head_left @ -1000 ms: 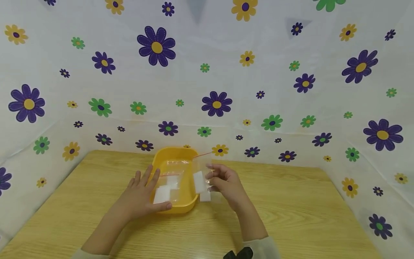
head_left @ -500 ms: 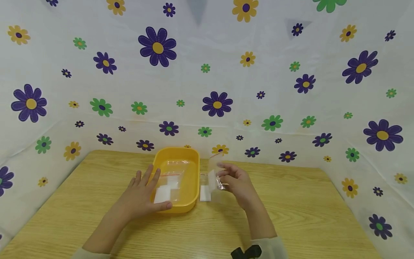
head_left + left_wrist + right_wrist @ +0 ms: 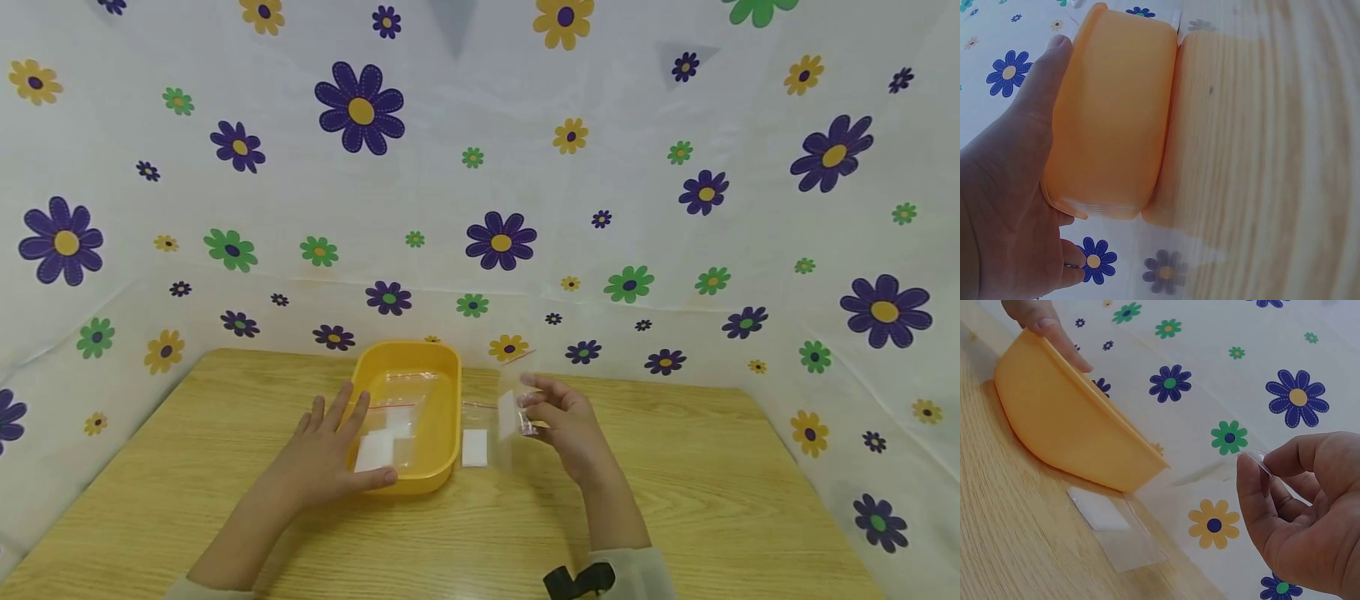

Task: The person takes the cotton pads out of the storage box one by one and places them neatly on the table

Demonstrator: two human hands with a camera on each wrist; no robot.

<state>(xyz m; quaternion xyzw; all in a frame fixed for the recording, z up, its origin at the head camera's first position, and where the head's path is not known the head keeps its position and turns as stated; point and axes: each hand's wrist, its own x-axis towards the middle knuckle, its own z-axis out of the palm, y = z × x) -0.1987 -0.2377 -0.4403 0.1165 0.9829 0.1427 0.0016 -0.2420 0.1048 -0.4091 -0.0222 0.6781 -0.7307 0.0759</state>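
My left hand (image 3: 322, 458) rests on the left and near rim of a yellow plastic tub (image 3: 447, 408), its fingers spread and nearly straight. In the left wrist view the thumb lies along the rim of the tub (image 3: 1110, 119). My right hand (image 3: 566, 421) pinches a clear zip bag (image 3: 507, 417) with a white panel and a red seal line, upright to the right of the tub. The right wrist view shows its edge between thumb and fingertips. Another clear zip bag (image 3: 1100, 509) with a white panel lies on the table beside the tub.
Inside the tub lie several clear zip bags (image 3: 375, 450) with white panels. The wooden table (image 3: 675, 483) meets a white flowered cloth (image 3: 420, 192) standing at the back and sides. A dark device (image 3: 577, 581) is worn at the right wrist.
My right hand has carried the pinched bag rightward from the tub's right rim, so the bag lying on the table shows more. The left hand has kept its place on the tub.
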